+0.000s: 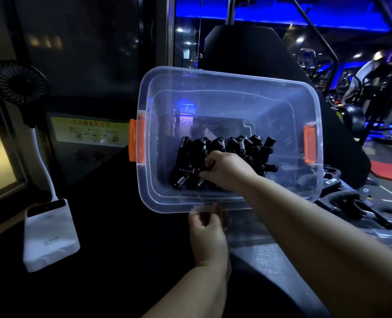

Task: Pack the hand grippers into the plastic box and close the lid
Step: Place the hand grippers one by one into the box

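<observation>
Two bare forearms of yours reach up from the bottom of the frame. Your left hand (pixel 207 228) pinches the near rim of the clear plastic box (pixel 231 203), fingers curled narrow on its thin, glossy edge. Your right hand (pixel 227 172) is inside the box, fingers closed on one of the black hand grippers (pixel 222 154). They lie in a row at the centre of the box, knobbly black handles with coiled steel springs. Orange latches (pixel 135 140) clip both short sides of the rounded, translucent tub. More black gear (pixel 360 207) lies on a clear lid (pixel 388 237) at right. A white power bank (pixel 49 232) sits lower left, with a small round black fan (pixel 21 84) above it.
</observation>
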Motion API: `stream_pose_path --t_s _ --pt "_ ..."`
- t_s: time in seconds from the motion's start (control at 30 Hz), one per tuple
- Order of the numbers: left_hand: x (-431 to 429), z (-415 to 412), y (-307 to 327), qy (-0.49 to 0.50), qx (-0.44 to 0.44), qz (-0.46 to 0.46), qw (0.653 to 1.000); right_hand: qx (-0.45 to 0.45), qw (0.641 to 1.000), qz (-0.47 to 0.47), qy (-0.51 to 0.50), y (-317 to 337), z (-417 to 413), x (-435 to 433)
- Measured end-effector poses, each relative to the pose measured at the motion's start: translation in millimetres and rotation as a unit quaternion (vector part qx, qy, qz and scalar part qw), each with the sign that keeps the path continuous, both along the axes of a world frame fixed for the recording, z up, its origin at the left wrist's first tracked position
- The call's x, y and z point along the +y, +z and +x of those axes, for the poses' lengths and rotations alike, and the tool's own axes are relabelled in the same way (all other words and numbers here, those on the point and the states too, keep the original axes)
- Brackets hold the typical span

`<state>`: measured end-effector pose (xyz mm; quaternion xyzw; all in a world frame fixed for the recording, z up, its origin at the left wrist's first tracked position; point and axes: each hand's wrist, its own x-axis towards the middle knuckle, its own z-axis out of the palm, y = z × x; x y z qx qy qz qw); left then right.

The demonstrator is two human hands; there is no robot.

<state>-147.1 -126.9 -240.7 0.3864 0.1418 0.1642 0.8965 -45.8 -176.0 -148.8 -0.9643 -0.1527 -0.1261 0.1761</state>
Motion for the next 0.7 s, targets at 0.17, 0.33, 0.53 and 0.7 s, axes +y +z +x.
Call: stream_pose_path --t_s 0.17,0.33,0.53,0.7 --pt "5 -4 8 0.064 0.010 0.107 0.992 -0.002 0.999 -0.016 -0.049 -10 -20 -33" --pt "17 -11 16 0.049 0.040 0.150 0.987 -0.041 0.995 0.034 -0.081 -14 -31 -55" --pt "25 -20 17 0.031 0.030 0.164 0.986 -0.194 0.967 0.096 -0.131 -21 -50 -92" --pt "24 -21 16 0.029 0.002 0.136 0.990 -0.248 0.935 0.186 -0.173 -31 -55 -135"
